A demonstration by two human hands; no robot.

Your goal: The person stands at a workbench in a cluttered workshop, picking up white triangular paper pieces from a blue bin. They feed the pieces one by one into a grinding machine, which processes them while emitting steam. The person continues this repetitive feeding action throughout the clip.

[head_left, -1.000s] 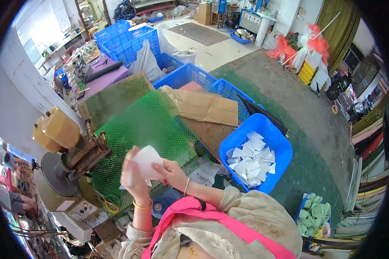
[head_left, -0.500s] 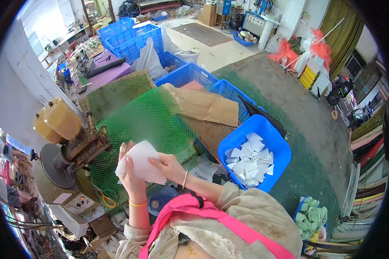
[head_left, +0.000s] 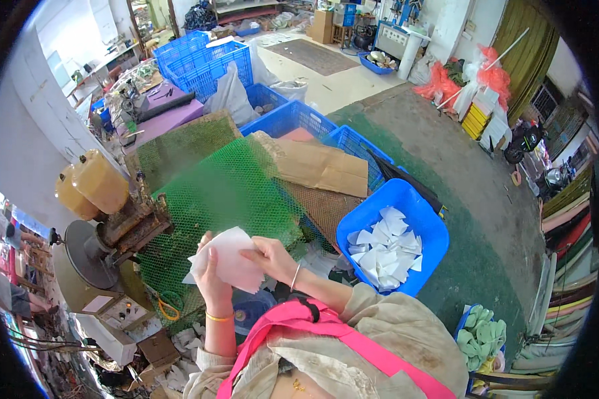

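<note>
Between my hands is a small stack of white sheet pieces (head_left: 231, 258), fanned slightly so that several edges show. My left hand (head_left: 211, 276) grips the stack from its left side, thumb across the front face. On the right edge, my right hand (head_left: 270, 258) pinches the pieces between thumb and fingers. A blue tub (head_left: 434, 247) to my right holds many similar white cut pieces (head_left: 387, 253). Below my hands a round blue bowl-like container (head_left: 251, 311) is partly covered by my forearm and the pink strap.
Ahead lies green mesh (head_left: 213, 193) with flat cardboard (head_left: 323, 163) beside it. A machine with a round grey disc (head_left: 90, 254) and yellowish jugs (head_left: 100, 183) stands at left. Blue crates (head_left: 289, 120) stand beyond the mesh. Light green pieces (head_left: 482, 339) fill a container at lower right.
The stack and both hands have shifted slightly right. The white pieces now stand more upright and are spread, with more edges showing at the left and bottom.
</note>
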